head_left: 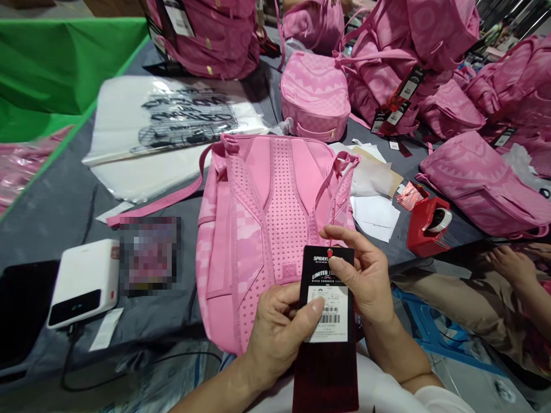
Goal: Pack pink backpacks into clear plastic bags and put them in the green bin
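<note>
A pink backpack lies on the dark-covered table with its padded back panel and shoulder straps facing up. Over its lower right part is a long black hang tag with a white barcode label. My left hand grips the tag's left edge, thumb across the label. At the tag's top, my right hand pinches it near the red fastener. A thin red cord runs from there up toward the right shoulder strap.
White printed plastic bags lie behind on the left, near a white power bank with a cable. Several pink backpacks fill the back and right. Papers and a red tape dispenser sit right. Another person's hand shows at far right.
</note>
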### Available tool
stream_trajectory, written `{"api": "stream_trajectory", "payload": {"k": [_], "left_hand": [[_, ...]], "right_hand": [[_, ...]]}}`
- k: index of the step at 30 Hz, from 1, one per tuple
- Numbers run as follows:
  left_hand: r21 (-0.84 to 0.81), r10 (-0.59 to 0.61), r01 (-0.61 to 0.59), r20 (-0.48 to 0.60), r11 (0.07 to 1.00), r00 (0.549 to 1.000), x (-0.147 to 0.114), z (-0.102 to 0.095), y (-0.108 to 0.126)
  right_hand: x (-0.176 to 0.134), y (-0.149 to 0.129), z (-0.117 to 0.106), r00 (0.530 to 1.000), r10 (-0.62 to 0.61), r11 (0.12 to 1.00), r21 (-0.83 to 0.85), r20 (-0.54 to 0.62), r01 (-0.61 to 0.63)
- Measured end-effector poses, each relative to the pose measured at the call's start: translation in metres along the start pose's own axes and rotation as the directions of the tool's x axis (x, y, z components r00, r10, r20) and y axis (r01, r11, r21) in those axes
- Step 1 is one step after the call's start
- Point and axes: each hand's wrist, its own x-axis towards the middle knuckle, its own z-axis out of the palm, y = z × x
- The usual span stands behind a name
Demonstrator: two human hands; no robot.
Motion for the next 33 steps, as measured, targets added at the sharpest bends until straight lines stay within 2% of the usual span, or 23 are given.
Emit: {"api": "stream_trajectory", "payload": {"k": [14, 26, 33], "left_hand": [[-0.064, -0.064, 0.066, 0.026, 0.996, 0.998, -0.0013, -0.0029, -0.0044], [-0.020, -0.048, 0.048, -0.004, 0.999, 0.999, -0.0012, -0.0008, -0.0016], [-0.055, -0.041, 0.042, 0.006, 0.998, 0.999, 0.0006, -0.0011, -0.0020]], "right_hand": [[-0.0005, 0.0013, 0.0000, 1.000, -0.005, 1.000, -0.015, -0.010, 0.004], [-0.0002, 0.0023, 0.0000, 1.000, -0.011, 1.000, -0.005, -0.004, 0.011], [0.0002, 0.0029, 0.0003, 1.000, 0.007, 1.000, -0.004, 0.001, -0.007]]}}
